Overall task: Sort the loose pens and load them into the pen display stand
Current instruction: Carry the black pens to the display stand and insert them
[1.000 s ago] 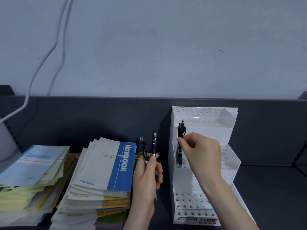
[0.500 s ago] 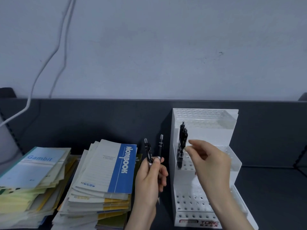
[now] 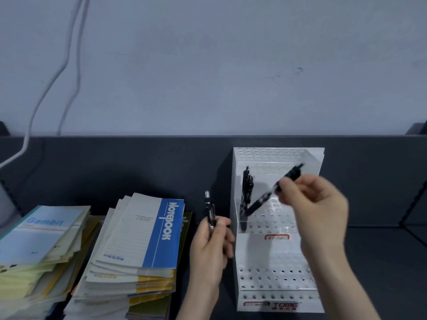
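The white pen display stand (image 3: 265, 252) rises in three perforated tiers. At the left end of its middle tier a small cluster of loaded pens (image 3: 246, 188) stands upright, packed close together. Above that tier the right hand (image 3: 316, 199) pinches a black pen (image 3: 265, 199) between thumb and fingertips on the upper part of the barrel. The pen leans steeply, its cap end up toward the stand's top tier and its tip down just beside the cluster. The hand is blurred, and I cannot tell whether the tip has entered a hole. Just left of the stand, the left hand (image 3: 212, 245) is curled round a second pen (image 3: 209, 209), holding it upright by its lower half with the silver end showing on top. Further left of the stand lies a notebook stack (image 3: 147, 227). A pen like this is probably light and rigid, with a smooth plastic barrel that can roll or slide in a loose pinch, so a firm two-finger hold is likely enough. Gripping it high, as here, leaves the lower barrel free to drop into a hole (a lower hold would bump the tier's clear front wall). The stand looks like thin plastic and probably light, so a sideways push could shift it or knock the standing cluster. The pen seems best brought upright before it goes straight down.
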The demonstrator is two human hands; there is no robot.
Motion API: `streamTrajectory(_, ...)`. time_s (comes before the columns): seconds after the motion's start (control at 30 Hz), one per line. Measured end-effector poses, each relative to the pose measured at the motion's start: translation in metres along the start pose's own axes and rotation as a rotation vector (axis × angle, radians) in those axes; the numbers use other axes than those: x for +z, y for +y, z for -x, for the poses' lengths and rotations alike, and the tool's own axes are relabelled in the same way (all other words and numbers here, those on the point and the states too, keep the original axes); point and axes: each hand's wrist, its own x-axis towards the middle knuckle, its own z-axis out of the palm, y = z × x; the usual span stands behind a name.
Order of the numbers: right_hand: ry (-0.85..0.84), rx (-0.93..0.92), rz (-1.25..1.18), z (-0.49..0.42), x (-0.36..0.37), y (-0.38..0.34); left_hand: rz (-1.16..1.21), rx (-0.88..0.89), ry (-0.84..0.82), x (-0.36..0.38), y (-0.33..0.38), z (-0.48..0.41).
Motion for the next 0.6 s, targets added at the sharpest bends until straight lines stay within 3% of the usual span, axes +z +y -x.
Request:
streamTrajectory(0.13,0.088,-0.16,0.151,-0.024,0.005,-0.006,0.032,-0.026,0.099,-0.005,0.002,-0.004)
streamTrajectory(0.6,-0.119,-0.231,0.56,-0.032,0.033,0.044,0.063,-0.001,0.097,-0.01,0.006,-0.003)
